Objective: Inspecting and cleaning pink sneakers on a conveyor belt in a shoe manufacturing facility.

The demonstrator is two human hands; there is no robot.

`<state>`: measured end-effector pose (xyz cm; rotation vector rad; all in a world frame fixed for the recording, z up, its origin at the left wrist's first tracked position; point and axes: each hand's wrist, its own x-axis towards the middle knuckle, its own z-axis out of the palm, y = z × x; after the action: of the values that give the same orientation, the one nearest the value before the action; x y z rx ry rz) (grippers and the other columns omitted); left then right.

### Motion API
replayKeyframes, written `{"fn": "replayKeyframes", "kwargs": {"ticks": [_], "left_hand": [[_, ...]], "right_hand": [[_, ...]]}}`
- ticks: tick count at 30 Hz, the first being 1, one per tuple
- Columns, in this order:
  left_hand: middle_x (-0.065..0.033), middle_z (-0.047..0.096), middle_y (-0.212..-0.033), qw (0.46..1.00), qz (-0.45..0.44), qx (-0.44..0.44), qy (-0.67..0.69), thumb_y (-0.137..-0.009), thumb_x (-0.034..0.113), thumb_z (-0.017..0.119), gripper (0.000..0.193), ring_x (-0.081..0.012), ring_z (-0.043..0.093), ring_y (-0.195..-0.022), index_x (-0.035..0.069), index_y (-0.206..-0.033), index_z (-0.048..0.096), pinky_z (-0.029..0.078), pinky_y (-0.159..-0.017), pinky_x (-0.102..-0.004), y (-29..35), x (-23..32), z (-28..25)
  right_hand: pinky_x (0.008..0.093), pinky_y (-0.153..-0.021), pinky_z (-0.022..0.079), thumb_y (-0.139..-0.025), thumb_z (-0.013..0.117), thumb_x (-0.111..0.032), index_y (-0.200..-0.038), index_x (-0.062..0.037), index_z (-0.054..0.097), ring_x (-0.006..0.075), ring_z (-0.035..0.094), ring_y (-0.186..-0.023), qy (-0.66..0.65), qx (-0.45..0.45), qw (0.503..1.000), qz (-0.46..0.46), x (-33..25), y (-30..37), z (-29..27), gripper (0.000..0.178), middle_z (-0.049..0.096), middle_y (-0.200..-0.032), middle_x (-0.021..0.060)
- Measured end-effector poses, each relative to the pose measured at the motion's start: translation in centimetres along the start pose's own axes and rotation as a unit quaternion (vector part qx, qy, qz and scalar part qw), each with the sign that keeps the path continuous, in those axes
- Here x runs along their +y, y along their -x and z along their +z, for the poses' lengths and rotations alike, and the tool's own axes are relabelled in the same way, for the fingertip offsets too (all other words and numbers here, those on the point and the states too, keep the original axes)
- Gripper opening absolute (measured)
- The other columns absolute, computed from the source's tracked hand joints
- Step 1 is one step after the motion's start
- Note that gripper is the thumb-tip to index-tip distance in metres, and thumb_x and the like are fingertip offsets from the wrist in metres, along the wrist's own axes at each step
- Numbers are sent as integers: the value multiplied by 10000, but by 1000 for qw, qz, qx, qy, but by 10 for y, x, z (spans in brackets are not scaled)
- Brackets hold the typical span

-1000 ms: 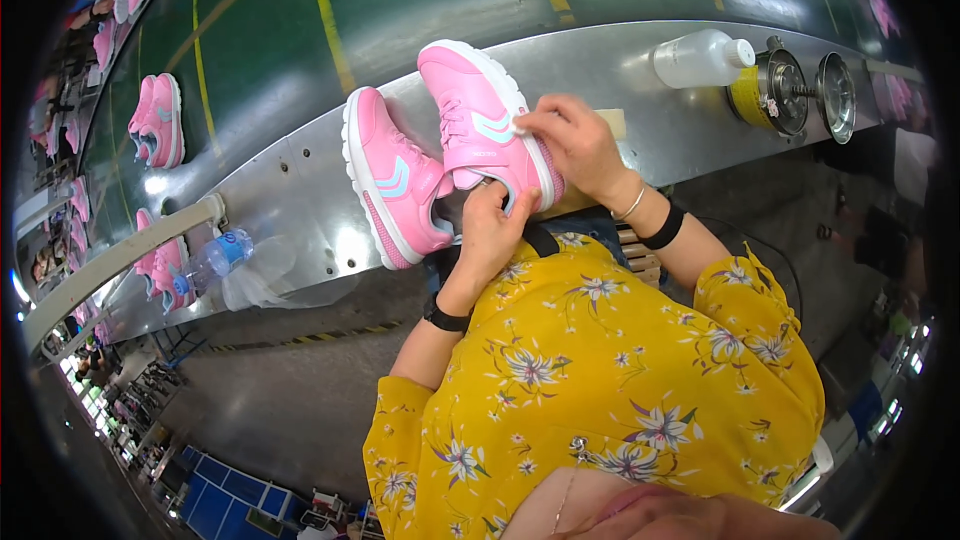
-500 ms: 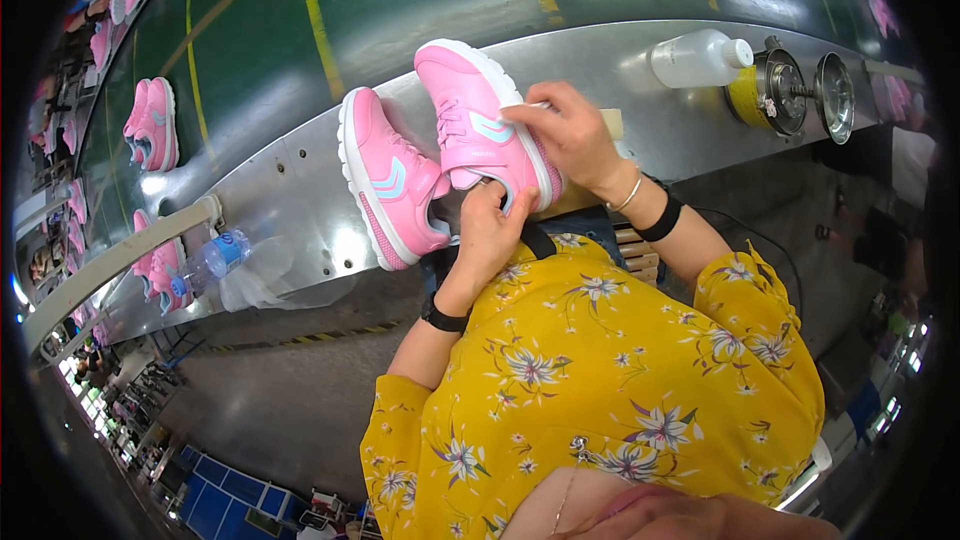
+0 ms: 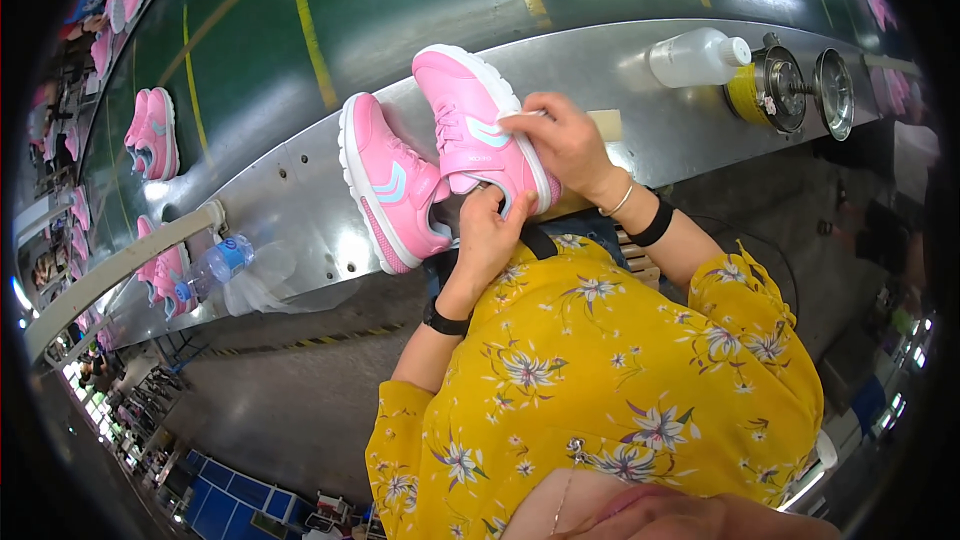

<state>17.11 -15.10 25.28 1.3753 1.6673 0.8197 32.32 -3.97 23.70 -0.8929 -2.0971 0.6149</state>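
My left hand (image 3: pixel 490 232) is closed on the heel opening of a pink sneaker (image 3: pixel 462 85), fingers inside the collar and thumb outside. The toe points away from me and the light-blue side mark faces up. My right hand (image 3: pixel 568 143) pinches a small white piece (image 3: pixel 521 117), possibly cloth, against the shoe's side by the white sole. Just left of it a matching pink sneaker (image 3: pixel 385 180) lies on its side on the metal ledge (image 3: pixel 285 195), out of my grip. My left fingertips are hidden inside the shoe.
A white plastic bottle (image 3: pixel 697 58) lies by an open metal pot (image 3: pixel 780 90) with its round lid (image 3: pixel 833 95) on the right. A pale block (image 3: pixel 605 125) sits behind my right hand. Left are a curved rail (image 3: pixel 120 270), a water bottle (image 3: pixel 218 262) and pink shoes (image 3: pixel 155 135) on the green belt (image 3: pixel 400 0).
The belt's yellow stripes have shifted left, and part of a pink shoe has appeared at the top edge. My right hand has moved slightly along the shoe; my left keeps its hold.
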Motion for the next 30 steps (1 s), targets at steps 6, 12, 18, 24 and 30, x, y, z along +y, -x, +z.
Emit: {"fn": "replayKeyframes", "kwargs": {"ticks": [6,12,18,24,30], "left_hand": [[-104,372,-536,999,26,23,0,-845,231,749,483,-207,346,-524,2,-586,412,287,-512,-380,-1,-1,0],[-106,363,-539,1000,13,12,20,-847,228,748,479,-209,337,-522,2,-599,407,285,-512,-379,-1,-6,4],[-110,377,-545,999,43,3,-4,-849,216,743,467,-211,344,-520,-4,-609,408,290,-509,-375,-6,0,1],[-119,379,-545,998,31,1,54,-856,192,735,442,-213,340,-514,-1,-618,417,289,-504,-369,-3,-12,7],[-120,382,-540,999,43,-14,9,-855,178,740,443,-209,340,-507,-4,-617,413,287,-498,-369,-7,1,-4]], "right_hand": [[338,-714,524,-805,679,9,-1016,-90,716,265,628,-812,-19,28,995,93,4,-3,-10,236,610,-907,106],[345,-665,515,-822,692,-18,-994,-74,719,266,619,-753,-42,55,995,76,-2,-3,11,183,594,-870,102],[346,-613,492,-822,709,-35,-960,-56,722,259,589,-691,-15,101,992,71,10,-51,33,140,561,-808,100],[361,-598,494,-836,704,-82,-930,-64,716,278,599,-694,5,69,992,102,1,-5,18,97,555,-809,93],[369,-581,488,-852,688,-101,-901,-61,702,289,590,-669,35,87,992,87,9,-42,36,65,542,-819,90]]}}
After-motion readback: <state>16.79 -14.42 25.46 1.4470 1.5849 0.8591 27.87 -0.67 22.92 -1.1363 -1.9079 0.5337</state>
